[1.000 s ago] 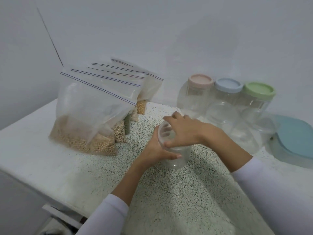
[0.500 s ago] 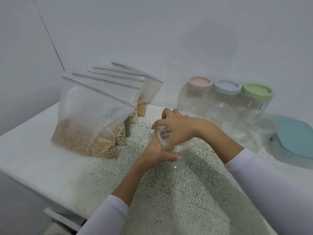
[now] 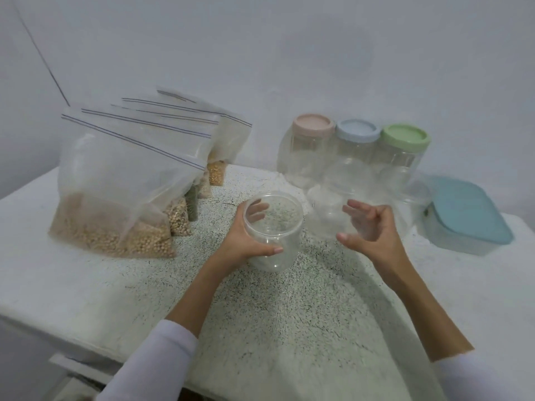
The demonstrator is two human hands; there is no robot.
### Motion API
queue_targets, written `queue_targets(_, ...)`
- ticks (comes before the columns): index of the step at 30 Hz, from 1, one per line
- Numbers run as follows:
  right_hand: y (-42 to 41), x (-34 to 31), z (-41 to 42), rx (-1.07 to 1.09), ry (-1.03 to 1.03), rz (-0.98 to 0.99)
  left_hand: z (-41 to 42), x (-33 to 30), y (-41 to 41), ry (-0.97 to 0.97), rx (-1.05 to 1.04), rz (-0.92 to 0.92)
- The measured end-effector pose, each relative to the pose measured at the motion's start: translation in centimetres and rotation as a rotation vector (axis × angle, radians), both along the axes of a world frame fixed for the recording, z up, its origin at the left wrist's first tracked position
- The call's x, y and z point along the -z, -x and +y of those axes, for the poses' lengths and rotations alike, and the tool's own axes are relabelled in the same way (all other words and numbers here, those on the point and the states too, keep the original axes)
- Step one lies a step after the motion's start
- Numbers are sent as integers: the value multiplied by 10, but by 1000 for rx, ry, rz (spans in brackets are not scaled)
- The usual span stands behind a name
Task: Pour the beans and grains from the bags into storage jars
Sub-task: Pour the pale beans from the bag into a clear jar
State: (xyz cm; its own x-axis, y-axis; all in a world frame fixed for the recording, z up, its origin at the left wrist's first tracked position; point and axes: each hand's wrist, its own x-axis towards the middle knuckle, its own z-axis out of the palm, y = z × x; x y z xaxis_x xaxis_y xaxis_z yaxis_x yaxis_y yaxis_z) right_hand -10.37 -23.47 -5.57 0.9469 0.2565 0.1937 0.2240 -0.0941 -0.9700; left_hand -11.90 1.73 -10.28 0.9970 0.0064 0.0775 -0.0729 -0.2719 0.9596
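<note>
here the left hand (image 3: 243, 241) grips the open jar (image 3: 272, 233), right hand (image 3: 370, 230) hovering beside it, fingers loosely spread.

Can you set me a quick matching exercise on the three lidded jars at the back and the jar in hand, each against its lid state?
Things:
1. clear plastic jar nearest the zip bags in the back row
2. clear plastic jar in the middle of the back row
3. clear plastic jar nearest the blue-lidded box
4. clear round plastic jar held by the left hand

States:
A. green lid on
B. no lid, mouth open
C. pink lid on
D. pale blue lid on

Pairs: 1-C, 2-D, 3-A, 4-B
</note>
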Motion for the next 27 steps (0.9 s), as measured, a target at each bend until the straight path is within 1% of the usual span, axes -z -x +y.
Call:
queue_targets(2,9,19,-1,-4,161,69,-1,-1,2,3,2,1)
queue_targets(6,16,48,1,-16,276,161,-1,1,4,11,27,23)
queue_targets(7,13,49,-1,-40,375,133,-1,0,5,14,33,37)
queue_targets(9,5,49,-8,-99,689,-25,-1,-1,4,9,35,64)
queue_targets(10,1,49,-10,-126,803,-93,0,-1,3,14,29,76)
queue_targets(11,0,48,-10,-146,872,-125,-1,-2,3,12,27,82)
queue_targets(13,0,43,-8,-179,948,-126,-1,-1,10,3,36,58)
queue_targets(15,3,24,-7,-224,963,-103,2,-3,17,-13,37,52)
queue_targets(17,1,-4,-8,-253,892,-82,11,-4,20,-57,37,48)
queue_targets(18,-3,-20,-5,-254,875,-116,17,-9,22,-30,-3,56)
queue_targets(20,-10,-52,7,-186,856,-274,38,-19,19,178,-186,94)
queue_targets(21,-14,-66,20,-147,819,-343,47,-30,18,213,-276,82)
queue_targets(23,-22,-87,54,-134,729,-417,64,-50,24,146,-333,-42)
queue_targets(27,-38,-105,147,-299,709,-458,109,-81,28,147,-511,-186)
